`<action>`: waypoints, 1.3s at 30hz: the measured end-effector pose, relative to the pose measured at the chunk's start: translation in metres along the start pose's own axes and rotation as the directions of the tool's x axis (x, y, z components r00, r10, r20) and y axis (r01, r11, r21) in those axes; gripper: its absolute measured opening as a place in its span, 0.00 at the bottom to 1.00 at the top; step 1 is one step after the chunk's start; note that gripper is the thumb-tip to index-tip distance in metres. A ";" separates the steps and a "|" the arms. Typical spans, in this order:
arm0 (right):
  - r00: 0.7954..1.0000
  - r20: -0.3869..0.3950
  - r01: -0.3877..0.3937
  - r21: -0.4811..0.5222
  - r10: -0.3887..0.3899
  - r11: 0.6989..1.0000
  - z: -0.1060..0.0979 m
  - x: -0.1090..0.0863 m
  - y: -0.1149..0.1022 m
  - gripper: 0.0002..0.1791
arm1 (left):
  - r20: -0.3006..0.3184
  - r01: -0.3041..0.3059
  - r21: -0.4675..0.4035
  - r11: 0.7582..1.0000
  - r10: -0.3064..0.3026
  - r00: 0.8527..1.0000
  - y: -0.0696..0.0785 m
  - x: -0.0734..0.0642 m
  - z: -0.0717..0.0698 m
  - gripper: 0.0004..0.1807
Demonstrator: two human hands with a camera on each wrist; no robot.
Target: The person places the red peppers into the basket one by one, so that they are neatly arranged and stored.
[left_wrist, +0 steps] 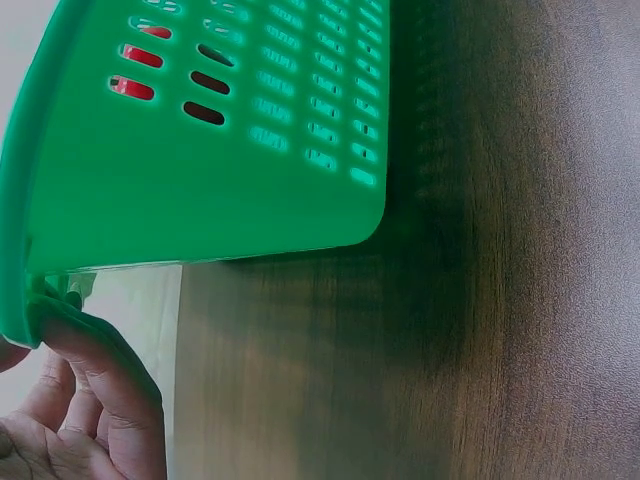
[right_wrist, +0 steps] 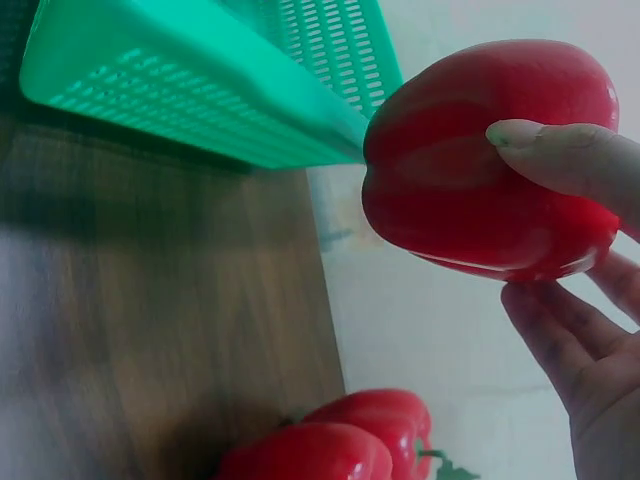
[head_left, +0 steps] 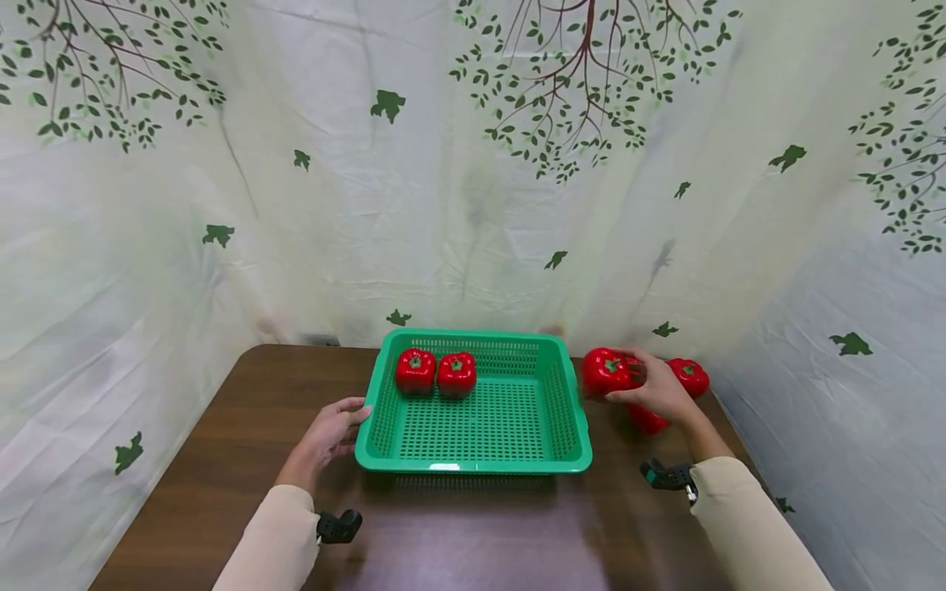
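A green plastic basket (head_left: 473, 466) with perforated walls stands on the table, and two red bell peppers (head_left: 415, 371) sit side by side in its back left part. My left hand (head_left: 334, 432) grips the basket's left rim, its fingers curled under the lip (left_wrist: 22, 290) in the left wrist view. At the basket's right side, my right hand (head_left: 660, 391) holds a red bell pepper (right_wrist: 490, 160) between thumb and fingers. That pepper is raised above the table near the right rim. Two more bell peppers (head_left: 689, 377) (right_wrist: 310, 452) lie beyond and below the right hand, partly hidden by it.
The brown wooden table (head_left: 473, 542) reaches back to a pale curtain (head_left: 473, 205) printed with leaves and branches. Each wrist carries a black camera mount (head_left: 339, 526). The curtain also closes off the left and right sides.
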State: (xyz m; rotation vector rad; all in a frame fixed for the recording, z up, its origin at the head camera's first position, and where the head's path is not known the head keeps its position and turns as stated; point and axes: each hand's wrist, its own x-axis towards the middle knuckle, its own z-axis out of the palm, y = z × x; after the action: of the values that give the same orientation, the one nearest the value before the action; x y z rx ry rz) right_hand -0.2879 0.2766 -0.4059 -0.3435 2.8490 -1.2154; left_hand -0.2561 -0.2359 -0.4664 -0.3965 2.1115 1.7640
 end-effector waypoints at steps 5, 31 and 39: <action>1.000 0.011 0.014 0.015 -0.014 1.000 0.008 0.007 -0.003 0.41 | -0.005 -0.001 -0.009 1.000 0.001 1.000 0.000 -0.001 0.000 0.26; 0.996 0.065 0.049 0.095 -0.055 0.994 0.040 0.031 -0.026 0.44 | -0.005 -0.011 -0.030 0.999 0.011 1.000 -0.004 0.000 -0.001 0.26; 0.991 0.092 0.087 0.129 -0.100 0.988 0.048 0.042 -0.031 0.42 | 0.009 -0.011 -0.033 0.999 0.011 1.000 -0.002 -0.001 0.001 0.27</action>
State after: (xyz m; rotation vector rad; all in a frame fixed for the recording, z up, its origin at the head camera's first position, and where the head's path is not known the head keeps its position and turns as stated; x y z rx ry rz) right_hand -0.3175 0.2124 -0.4147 -0.5223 2.6869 -1.3442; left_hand -0.2542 -0.2352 -0.4676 -0.3853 2.0846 1.8055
